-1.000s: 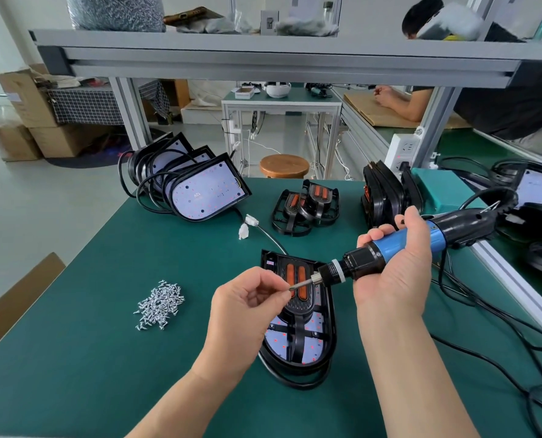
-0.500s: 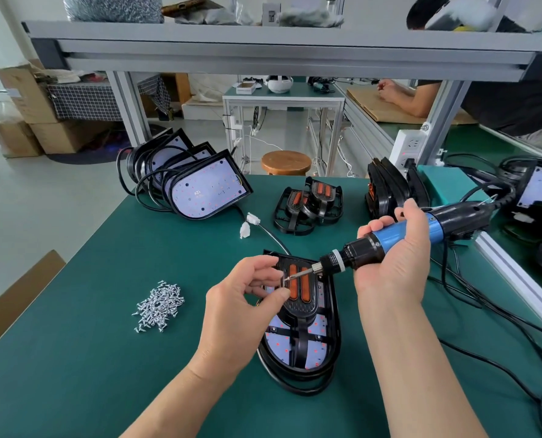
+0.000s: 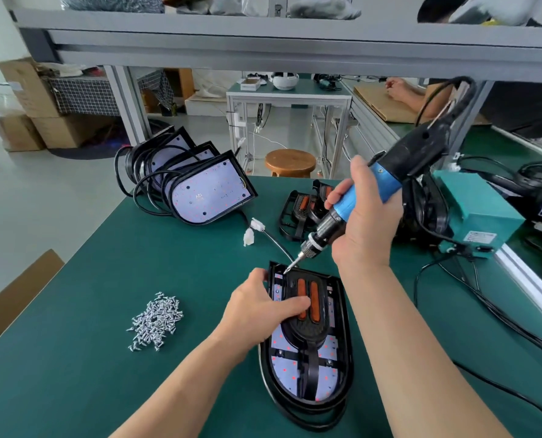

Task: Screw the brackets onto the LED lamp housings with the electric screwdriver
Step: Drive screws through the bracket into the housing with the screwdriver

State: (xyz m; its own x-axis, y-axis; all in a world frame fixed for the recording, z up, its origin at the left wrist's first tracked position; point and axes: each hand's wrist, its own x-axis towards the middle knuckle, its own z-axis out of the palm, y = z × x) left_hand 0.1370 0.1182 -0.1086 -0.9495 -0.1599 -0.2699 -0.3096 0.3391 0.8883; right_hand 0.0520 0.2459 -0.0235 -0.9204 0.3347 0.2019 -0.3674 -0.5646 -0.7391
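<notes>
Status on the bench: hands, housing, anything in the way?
Right hand grips electric screwdriver, bit at far-left corner of LED lamp housing. Left hand holds it, thumb on bracket. Nothing blocks the bit.

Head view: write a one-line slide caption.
Right hand sets the electric screwdriver bit at the far left corner of the LED lamp housing while the left hand steadies the bracket.
</notes>
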